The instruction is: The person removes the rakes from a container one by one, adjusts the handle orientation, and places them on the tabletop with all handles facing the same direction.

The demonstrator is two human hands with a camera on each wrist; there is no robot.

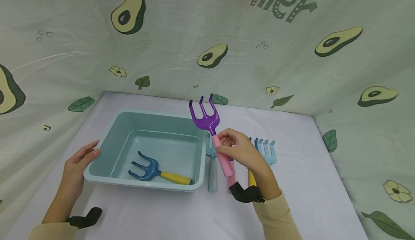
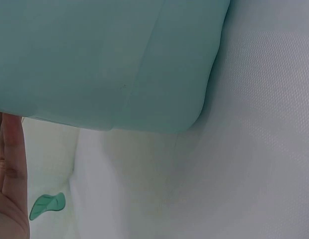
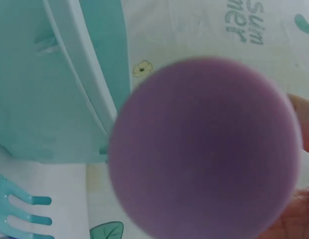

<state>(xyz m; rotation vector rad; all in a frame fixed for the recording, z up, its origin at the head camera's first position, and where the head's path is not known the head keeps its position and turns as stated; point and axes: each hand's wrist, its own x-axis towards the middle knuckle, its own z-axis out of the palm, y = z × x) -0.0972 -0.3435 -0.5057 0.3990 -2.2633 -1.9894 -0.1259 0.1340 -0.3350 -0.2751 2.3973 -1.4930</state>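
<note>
My right hand (image 1: 238, 148) grips the pink handle of a small garden hand fork (image 1: 207, 121) with purple prongs pointing up and away, raised by the right rim of a light teal plastic basin (image 1: 129, 185). In the right wrist view the round end of its handle (image 3: 204, 149) fills the middle. A second hand fork (image 1: 149, 170), blue with a yellow handle, lies inside the basin near its front wall. My left hand (image 1: 76, 168) touches the basin's left side with fairly straight fingers, as the fingers (image 2: 14, 154) in the left wrist view show.
Right of the basin lie a teal hand tool (image 1: 212, 171), another pink-handled tool (image 1: 231, 180) partly covered, a light blue rake (image 1: 268, 153) and a yellow handle (image 1: 251, 179) behind my right wrist. A white cloth covers the table (image 1: 308, 182); an avocado-print curtain (image 1: 175, 27) hangs behind.
</note>
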